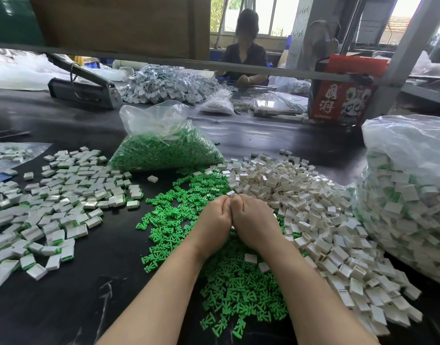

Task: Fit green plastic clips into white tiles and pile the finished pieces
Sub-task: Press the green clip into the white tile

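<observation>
While both hands (230, 215) pinch one tile (230, 193) | bag (164, 143): green clips | sack (408, 195): finished pieces

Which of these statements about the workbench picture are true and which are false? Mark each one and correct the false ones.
1. Both hands meet over the loose green clips, the left hand and right hand pinching one white tile between their fingers. True.
2. The finished pieces lie to the person's right. False: they are spread on the left; the empty white tiles are heaped on the right.
3. The bag of green clips stands beyond the hands. True.
4. The red box sits at the near left corner. False: it is far right.
</observation>
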Demonstrator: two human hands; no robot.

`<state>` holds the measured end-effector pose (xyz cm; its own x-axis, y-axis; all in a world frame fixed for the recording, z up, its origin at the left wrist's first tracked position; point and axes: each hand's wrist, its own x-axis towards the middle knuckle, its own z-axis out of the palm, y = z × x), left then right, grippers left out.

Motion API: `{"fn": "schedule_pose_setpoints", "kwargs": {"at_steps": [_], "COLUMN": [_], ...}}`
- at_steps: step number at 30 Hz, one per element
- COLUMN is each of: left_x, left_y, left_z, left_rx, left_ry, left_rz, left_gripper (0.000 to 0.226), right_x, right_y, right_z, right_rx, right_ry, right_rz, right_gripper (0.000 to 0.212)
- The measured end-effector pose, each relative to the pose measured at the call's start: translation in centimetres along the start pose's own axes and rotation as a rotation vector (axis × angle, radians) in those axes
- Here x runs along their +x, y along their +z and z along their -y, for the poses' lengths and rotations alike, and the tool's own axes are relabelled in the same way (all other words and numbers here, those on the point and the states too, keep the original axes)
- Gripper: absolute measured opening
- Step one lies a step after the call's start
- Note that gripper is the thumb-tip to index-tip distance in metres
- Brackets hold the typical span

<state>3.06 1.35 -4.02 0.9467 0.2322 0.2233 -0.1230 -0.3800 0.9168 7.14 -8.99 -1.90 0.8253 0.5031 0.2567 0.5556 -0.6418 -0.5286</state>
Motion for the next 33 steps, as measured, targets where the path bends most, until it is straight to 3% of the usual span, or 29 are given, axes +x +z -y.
{"fn": "schedule_pose_setpoints", "kwargs": {"at_steps": [9, 16, 19, 27, 33], "left_x": [-0.3, -0.3, -0.3, -0.3, -0.5], "left_y": [0.0, -0.9, -1.0, -0.9, -0.7], "left_z": [-0.8, -0.6, -0.5, -0.5, -0.6], "left_rx": [-0.036, -0.121, -0.155, -0.162, -0.056], "left_ry": [0.027, -0.060, -0.084, -0.086, -0.030], "left_rz": [0.007, 0.084, 0.099, 0.056, -0.005], "left_gripper": [0.034, 0.031, 0.031, 0.030, 0.030], "right_x": [0.2, 0.0, -0.1, -0.2, 0.1], "right_y": [0.5, -0.8, -1.1, -0.9, -0.2], "right_z": [-0.6, -1.1, -1.2, -0.7, -0.8], "right_rx": [-0.085, 0.480, 0.551, 0.295, 0.095], "right_ry": [0.031, 0.156, 0.161, 0.062, 0.041], "right_rz": [-0.020, 0.156, 0.194, 0.144, 0.093], "right_gripper": [0.038, 0.049, 0.047, 0.029, 0.037]}}
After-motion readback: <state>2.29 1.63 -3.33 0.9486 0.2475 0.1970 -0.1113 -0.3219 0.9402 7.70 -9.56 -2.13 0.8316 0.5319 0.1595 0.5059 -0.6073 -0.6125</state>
